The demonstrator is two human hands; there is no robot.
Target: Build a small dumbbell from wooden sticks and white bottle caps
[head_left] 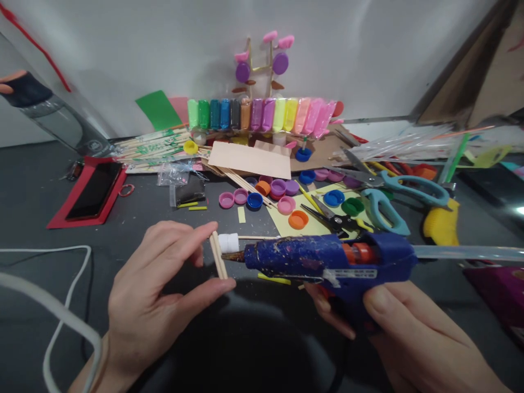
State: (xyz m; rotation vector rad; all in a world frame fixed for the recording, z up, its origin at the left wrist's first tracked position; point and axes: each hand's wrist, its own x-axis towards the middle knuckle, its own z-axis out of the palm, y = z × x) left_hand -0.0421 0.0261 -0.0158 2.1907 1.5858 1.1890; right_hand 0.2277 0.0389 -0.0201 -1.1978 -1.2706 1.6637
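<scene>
Wooden sticks [218, 255], short and side by side, are gripped end to end between the thumb and a fingertip of the left hand [164, 278]; thumb and finger stand apart by the length of the sticks. The right hand [393, 322] is closed around the handle of the blue glue gun [303, 257], which lies roughly level, nozzle pointing left. The nozzle tip [224, 256] is at the sticks, about midway along them; contact cannot be confirmed. A clear glue stick [466, 252] projects from the rear of the gun.

Just behind the sticks is a white cylindrical piece [228, 243]. Farther out, bottle caps [254, 200] in several colours are spread on the dark table [164, 365], some on a pale yellow sheet [282, 222]. Black-handled pliers [336, 220] also lie over this sheet. Blue-handled scissors [393, 188] are located to the right. A phone [95, 191] rests on a red sheet [61, 216] at the left. Wrapped clay packs [257, 114] form a multicoloured row at the back.
</scene>
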